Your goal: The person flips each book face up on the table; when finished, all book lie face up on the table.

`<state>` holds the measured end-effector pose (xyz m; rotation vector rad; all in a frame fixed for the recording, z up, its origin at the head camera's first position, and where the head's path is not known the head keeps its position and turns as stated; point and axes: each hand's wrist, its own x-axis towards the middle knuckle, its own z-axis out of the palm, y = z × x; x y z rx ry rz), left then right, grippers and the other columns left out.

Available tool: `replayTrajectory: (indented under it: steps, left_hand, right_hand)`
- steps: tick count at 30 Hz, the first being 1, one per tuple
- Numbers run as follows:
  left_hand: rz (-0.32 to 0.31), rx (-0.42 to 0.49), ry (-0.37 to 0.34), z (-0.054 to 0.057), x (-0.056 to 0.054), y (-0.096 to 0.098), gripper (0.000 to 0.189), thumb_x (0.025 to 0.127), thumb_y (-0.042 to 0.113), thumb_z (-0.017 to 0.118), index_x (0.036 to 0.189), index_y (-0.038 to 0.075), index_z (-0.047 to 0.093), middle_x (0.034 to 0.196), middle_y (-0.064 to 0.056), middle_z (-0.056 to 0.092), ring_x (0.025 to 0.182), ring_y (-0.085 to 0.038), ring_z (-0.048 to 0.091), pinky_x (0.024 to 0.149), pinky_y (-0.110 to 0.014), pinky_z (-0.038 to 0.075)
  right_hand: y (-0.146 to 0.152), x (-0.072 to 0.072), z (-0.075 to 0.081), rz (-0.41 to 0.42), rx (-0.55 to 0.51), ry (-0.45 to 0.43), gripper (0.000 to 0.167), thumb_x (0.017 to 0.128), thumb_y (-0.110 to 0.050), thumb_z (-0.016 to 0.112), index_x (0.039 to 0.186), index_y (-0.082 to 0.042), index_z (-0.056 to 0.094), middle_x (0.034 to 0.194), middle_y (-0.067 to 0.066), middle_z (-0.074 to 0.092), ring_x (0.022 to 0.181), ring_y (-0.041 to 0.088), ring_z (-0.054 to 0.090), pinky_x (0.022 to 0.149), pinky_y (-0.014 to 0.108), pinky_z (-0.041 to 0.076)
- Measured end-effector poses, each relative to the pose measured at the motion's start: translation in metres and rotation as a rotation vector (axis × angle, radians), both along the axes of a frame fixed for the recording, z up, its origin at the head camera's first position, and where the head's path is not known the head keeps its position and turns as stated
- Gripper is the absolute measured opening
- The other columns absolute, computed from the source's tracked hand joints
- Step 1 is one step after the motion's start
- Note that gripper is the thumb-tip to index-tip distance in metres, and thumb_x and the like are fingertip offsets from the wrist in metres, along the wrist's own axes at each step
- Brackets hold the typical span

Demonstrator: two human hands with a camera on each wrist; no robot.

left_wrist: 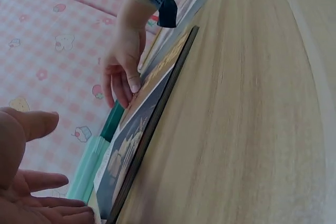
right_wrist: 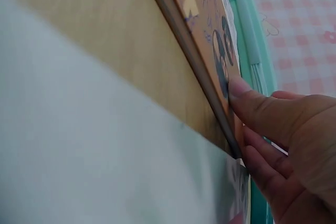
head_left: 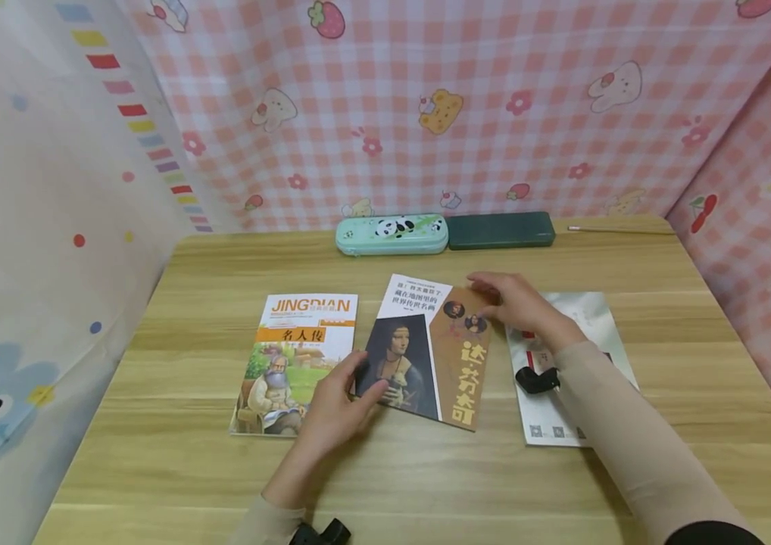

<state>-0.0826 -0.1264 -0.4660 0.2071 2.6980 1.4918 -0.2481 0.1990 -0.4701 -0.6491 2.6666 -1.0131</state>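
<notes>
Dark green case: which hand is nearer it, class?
Right. The right hand is just in front of the dark green case; the left hand is farther off, to its front left.

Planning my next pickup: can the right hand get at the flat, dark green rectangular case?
Probably yes: only bare wooden tabletop shows between the right hand and the dark green case. But that hand pinches the rectangular brown-and-white book, so it would likely need to let go first.

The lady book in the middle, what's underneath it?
Wooden table shows around the lady book. The book covers whatever is directly underneath, so I can't tell whether anything else is hidden there.
</notes>
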Motion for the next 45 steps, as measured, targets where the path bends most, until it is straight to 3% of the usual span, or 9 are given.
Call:
replayTrajectory:
  steps: [8, 13, 16, 21, 24, 28, 31, 36, 45]
  left_hand:
    - [-0.004, 0.044, -0.086, -0.002, 0.002, 0.003, 0.065, 0.095, 0.032, 0.072, 0.144, -0.005, 0.049, 0.138, -0.026, 0.058, 0.126, -0.037, 0.057, 0.107, -0.047, 0.048]
    - [-0.007, 0.161, -0.131, -0.006, 0.006, 0.008, 0.064, 0.095, 0.024, 0.072, 0.145, -0.008, 0.046, 0.148, -0.029, 0.046, 0.138, -0.039, 0.045, 0.112, -0.042, 0.039]
    - [0.015, 0.225, -0.129, -0.014, 0.010, 0.013, 0.066, 0.094, 0.019, 0.074, 0.145, -0.010, 0.044, 0.155, -0.029, 0.037, 0.143, -0.039, 0.038, 0.115, -0.039, 0.034]
    - [0.057, 0.274, -0.069, -0.027, 0.013, 0.020, 0.067, 0.088, 0.007, 0.078, 0.145, -0.010, 0.046, 0.156, -0.026, 0.037, 0.146, -0.036, 0.034, 0.117, -0.035, 0.030]
    - [0.059, 0.167, -0.018, -0.027, 0.014, 0.023, 0.074, 0.080, 0.000, 0.082, 0.144, -0.009, 0.047, 0.154, -0.025, 0.041, 0.144, -0.038, 0.037, 0.119, -0.042, 0.031]
    - [0.049, -0.058, 0.041, -0.023, 0.016, 0.027, 0.083, 0.074, 0.001, 0.087, 0.145, -0.008, 0.046, 0.151, -0.025, 0.045, 0.140, -0.041, 0.042, 0.117, -0.050, 0.034]
    - [0.035, -0.133, 0.065, -0.022, 0.018, 0.029, 0.084, 0.074, 0.005, 0.088, 0.145, -0.010, 0.046, 0.149, -0.026, 0.046, 0.138, -0.041, 0.045, 0.116, -0.049, 0.037]
    - [0.022, -0.201, 0.064, -0.020, 0.020, 0.030, 0.083, 0.075, 0.009, 0.089, 0.143, -0.011, 0.047, 0.147, -0.025, 0.048, 0.136, -0.041, 0.046, 0.115, -0.049, 0.038]
    - [0.011, -0.229, 0.058, -0.017, 0.020, 0.029, 0.085, 0.074, 0.015, 0.090, 0.143, -0.010, 0.048, 0.147, -0.023, 0.048, 0.136, -0.039, 0.046, 0.115, -0.049, 0.038]
  right_hand:
    - [0.000, -0.011, -0.005, -0.011, -0.013, 0.036, 0.056, 0.086, -0.003, 0.080, 0.138, -0.001, 0.059, 0.126, 0.018, 0.067, 0.116, 0.034, 0.062, 0.103, 0.050, 0.050]
    - [0.002, -0.015, -0.008, -0.026, 0.006, 0.061, 0.048, 0.088, -0.008, 0.079, 0.133, -0.001, 0.064, 0.121, 0.017, 0.069, 0.109, 0.031, 0.064, 0.097, 0.048, 0.053]
    - [0.003, -0.015, -0.008, -0.026, 0.015, 0.077, 0.046, 0.088, -0.010, 0.080, 0.130, 0.000, 0.065, 0.118, 0.017, 0.070, 0.105, 0.031, 0.064, 0.094, 0.048, 0.054]
    - [0.003, -0.014, -0.009, -0.024, -0.001, 0.078, 0.046, 0.088, -0.009, 0.080, 0.130, 0.001, 0.065, 0.117, 0.018, 0.069, 0.106, 0.032, 0.064, 0.093, 0.048, 0.054]
    - [0.002, -0.014, -0.009, -0.026, -0.015, 0.078, 0.045, 0.088, -0.008, 0.079, 0.129, 0.002, 0.065, 0.118, 0.019, 0.069, 0.107, 0.033, 0.064, 0.095, 0.049, 0.054]
    - [-0.001, -0.014, -0.008, -0.024, -0.031, 0.097, 0.044, 0.087, -0.006, 0.080, 0.127, 0.004, 0.066, 0.118, 0.021, 0.069, 0.109, 0.035, 0.065, 0.097, 0.050, 0.054]
    - [-0.004, -0.015, -0.008, -0.009, -0.038, 0.120, 0.042, 0.086, -0.006, 0.080, 0.125, 0.004, 0.067, 0.117, 0.022, 0.069, 0.108, 0.036, 0.065, 0.097, 0.050, 0.054]
    - [-0.005, -0.015, -0.011, 0.003, -0.046, 0.145, 0.041, 0.086, -0.004, 0.080, 0.124, 0.006, 0.067, 0.115, 0.023, 0.069, 0.107, 0.038, 0.066, 0.096, 0.050, 0.055]
    - [-0.006, -0.012, -0.013, 0.017, -0.062, 0.167, 0.039, 0.090, -0.010, 0.078, 0.124, 0.007, 0.066, 0.115, 0.023, 0.068, 0.107, 0.039, 0.064, 0.097, 0.052, 0.053]
